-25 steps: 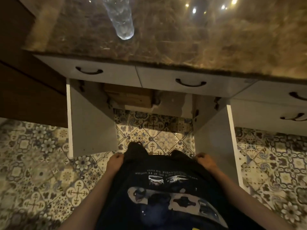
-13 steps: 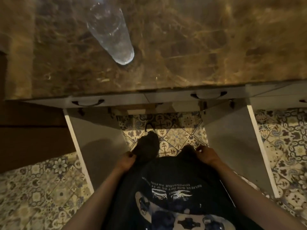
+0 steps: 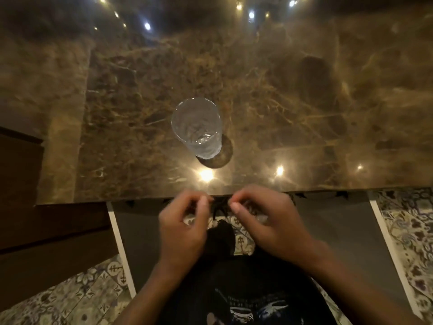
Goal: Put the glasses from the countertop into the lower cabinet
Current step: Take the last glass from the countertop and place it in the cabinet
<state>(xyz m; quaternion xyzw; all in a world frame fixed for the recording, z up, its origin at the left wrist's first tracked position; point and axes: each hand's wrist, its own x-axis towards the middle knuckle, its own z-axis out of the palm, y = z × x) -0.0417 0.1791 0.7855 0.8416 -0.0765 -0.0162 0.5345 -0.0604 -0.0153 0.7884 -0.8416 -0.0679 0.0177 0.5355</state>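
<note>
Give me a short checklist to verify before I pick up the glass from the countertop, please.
1. Glass stands upright on the countertop: ok.
2. Glass looks empty: ok.
3. Left hand holds nothing: ok.
4. Right hand holds nothing: ok.
5. Both cabinet doors stand open: ok.
6. Free space inside the lower cabinet: cannot tell, hidden under the counter edge.

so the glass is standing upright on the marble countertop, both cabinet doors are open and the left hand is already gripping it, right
Not quite. The left hand is not gripping the glass: in the head view both hands hover empty near the countertop edge, the right hand too, apart from the glass. The glass does stand upright and both cabinet doors are open.
</note>
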